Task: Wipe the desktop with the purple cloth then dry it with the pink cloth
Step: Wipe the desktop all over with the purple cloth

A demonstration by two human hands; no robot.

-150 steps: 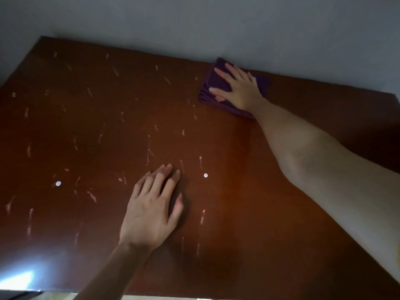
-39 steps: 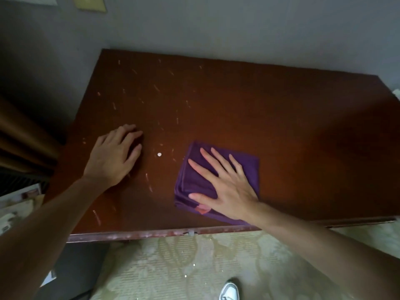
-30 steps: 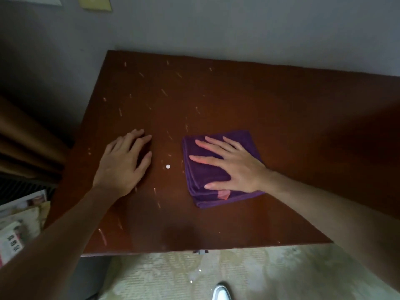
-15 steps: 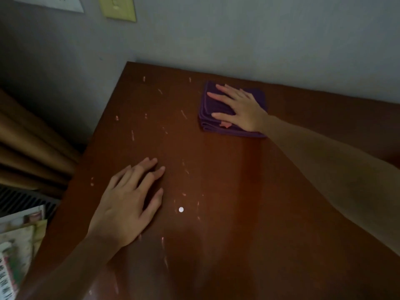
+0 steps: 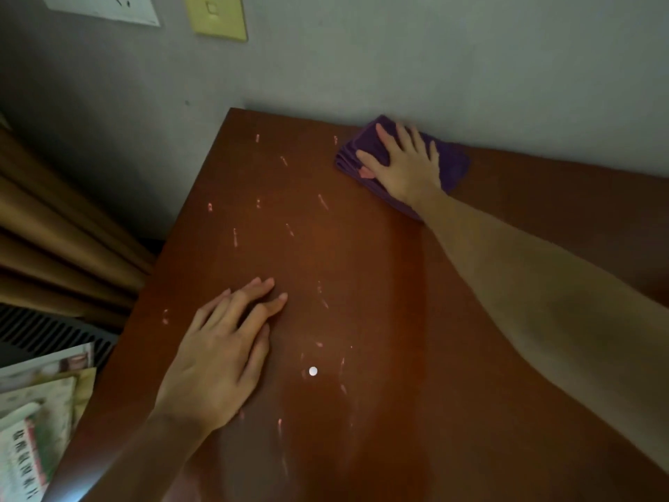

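Note:
The folded purple cloth (image 5: 452, 164) lies at the far edge of the brown scratched desktop (image 5: 362, 269), against the wall. My right hand (image 5: 403, 164) presses flat on top of it with fingers spread, arm stretched out across the desk. My left hand (image 5: 221, 353) rests palm down on the bare desktop near the left front, holding nothing. A faint wet streak runs down the desk below the cloth. No pink cloth is in view.
A grey wall (image 5: 434, 59) backs the desk, with a yellow switch plate (image 5: 217, 16). Brown curtains (image 5: 54, 240) hang left of the desk, and magazines (image 5: 36, 422) lie below its left edge. A small white dot (image 5: 313, 371) sits on the desktop.
My right hand has pushed the purple cloth from the near middle of the desk up to the far edge by the wall. My left hand stays flat on the desk.

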